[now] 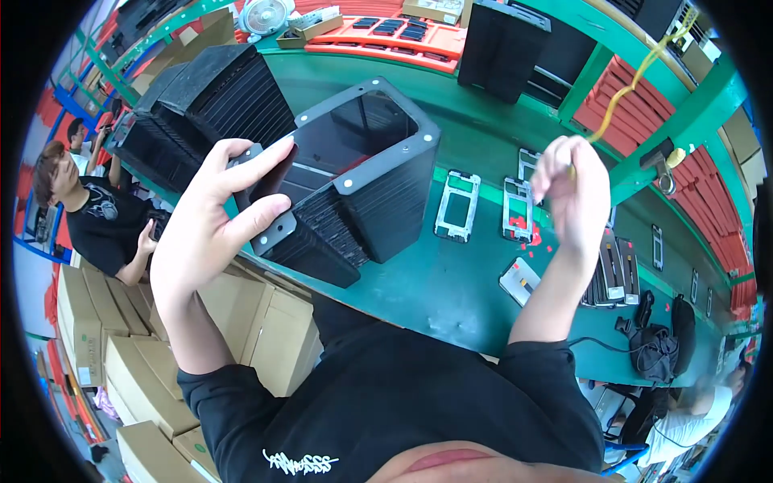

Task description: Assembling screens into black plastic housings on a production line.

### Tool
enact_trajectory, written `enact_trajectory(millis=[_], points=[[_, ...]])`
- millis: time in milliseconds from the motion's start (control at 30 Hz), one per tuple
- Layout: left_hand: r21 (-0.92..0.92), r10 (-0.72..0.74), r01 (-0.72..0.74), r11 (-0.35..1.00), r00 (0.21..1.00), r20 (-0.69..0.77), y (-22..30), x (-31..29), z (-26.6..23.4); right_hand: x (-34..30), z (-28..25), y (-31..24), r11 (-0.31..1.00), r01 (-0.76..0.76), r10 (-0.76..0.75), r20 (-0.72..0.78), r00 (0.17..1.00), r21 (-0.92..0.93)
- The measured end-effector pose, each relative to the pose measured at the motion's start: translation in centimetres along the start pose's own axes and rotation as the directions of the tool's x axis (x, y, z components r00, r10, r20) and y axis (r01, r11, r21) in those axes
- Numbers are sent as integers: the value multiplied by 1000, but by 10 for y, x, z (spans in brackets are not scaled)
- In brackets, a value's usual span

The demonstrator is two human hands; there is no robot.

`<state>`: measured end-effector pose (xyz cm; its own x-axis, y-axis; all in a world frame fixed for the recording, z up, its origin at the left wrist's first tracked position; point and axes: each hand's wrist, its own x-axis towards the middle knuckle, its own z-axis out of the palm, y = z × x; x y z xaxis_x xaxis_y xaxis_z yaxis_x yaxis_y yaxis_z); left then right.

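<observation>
On the green workbench [419, 298] stands a tall stack of black trays [382, 205], whose top tray has a rectangular recess with dark glossy panels. My left hand [201, 209] is at the stack's left end, thumb and fingers closed around a dark glossy panel [278, 173] at its edge. Over the bench to the right, my right hand [576, 185] is raised with curled fingers. A yellow coiled cord [624, 92] runs down into it, and a bit of yellow shows between the fingers. Below that hand lies a phone-sized metal frame [518, 217]; another frame [457, 205] lies left of it.
More black tray stacks [213, 92] stand at the left, with another [503, 48] at the back. Red trays [386, 36] hold dark parts. A white-backed panel [519, 282], several dark panels [613, 274] and a black bag [656, 346] lie right. Cardboard boxes [153, 382] and a person [101, 213] are left.
</observation>
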<state>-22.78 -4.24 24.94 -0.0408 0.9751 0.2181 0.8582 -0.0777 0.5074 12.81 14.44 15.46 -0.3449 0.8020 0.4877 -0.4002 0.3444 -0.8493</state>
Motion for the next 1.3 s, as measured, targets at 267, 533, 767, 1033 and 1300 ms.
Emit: enact_trajectory(millis=[267,533,767,1033,1300], points=[[-114,135,-132,985,991,14,-19,-1,6,-22,159,16,956,114,-214,380,900,269],[108,203,-193,975,974,-96,-18,-8,13,-33,161,53,873,426,-486,357,798,238],[-36,236,-255,966,935,-264,-34,-2,28,-3,193,-9,995,56,-33,261,965,-84],[-876,-263,-90,473,935,-238,-82,4,51,55,117,-25,724,66,-240,160,957,687],[-959,-457,-285,0,853,-253,-125,-48,159,48,92,77,970,104,-70,-158,985,218]])
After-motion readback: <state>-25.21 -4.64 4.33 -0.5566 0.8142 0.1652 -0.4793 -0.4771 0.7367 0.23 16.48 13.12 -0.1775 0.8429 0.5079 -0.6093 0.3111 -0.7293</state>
